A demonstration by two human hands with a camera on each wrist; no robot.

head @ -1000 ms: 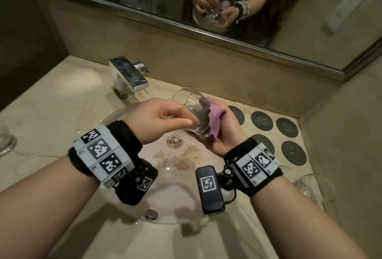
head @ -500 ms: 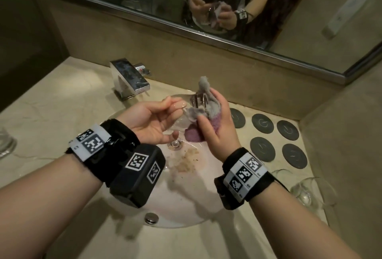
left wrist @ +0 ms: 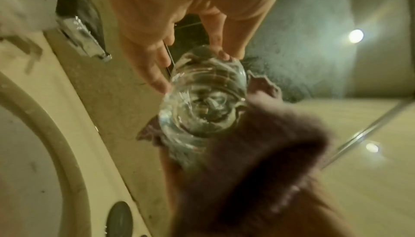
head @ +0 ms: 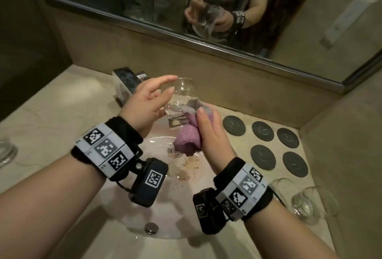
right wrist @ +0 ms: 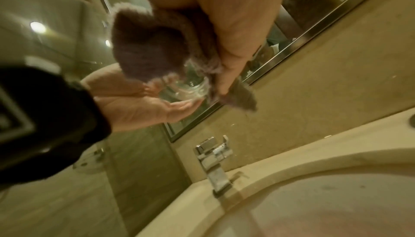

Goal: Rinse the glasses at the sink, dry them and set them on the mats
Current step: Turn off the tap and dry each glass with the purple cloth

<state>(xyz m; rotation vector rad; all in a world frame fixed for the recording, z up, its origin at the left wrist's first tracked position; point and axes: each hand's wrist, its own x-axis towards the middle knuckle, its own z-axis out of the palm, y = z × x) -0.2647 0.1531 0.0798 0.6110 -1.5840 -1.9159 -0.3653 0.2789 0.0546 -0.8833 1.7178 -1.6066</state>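
Over the sink basin (head: 132,215) I hold a clear glass (head: 180,95), tilted with its rim toward the faucet. My right hand (head: 203,118) grips a pink-and-grey cloth (head: 188,139) wrapped around the glass's thick base. My left hand (head: 163,93) has straight, spread fingers whose tips touch the glass's side and rim. The left wrist view looks at the glass (left wrist: 202,102) base-on, with the cloth (left wrist: 258,152) beside it and a fingertip (left wrist: 160,82) on its edge. In the right wrist view the cloth (right wrist: 148,52) covers most of the glass (right wrist: 191,89). Several dark round mats (head: 263,133) lie bare at the right.
A chrome faucet (head: 126,85) stands behind the basin, close to my left hand. Another glass (head: 303,205) stands on the counter at the right, near the mats. One more glass (head: 6,151) sits at the left edge. A mirror (head: 144,0) runs along the back wall.
My left hand has turned from palm up under the glass to fingers spread over its side. The cloth has shifted from the glass's upper end down to its base.
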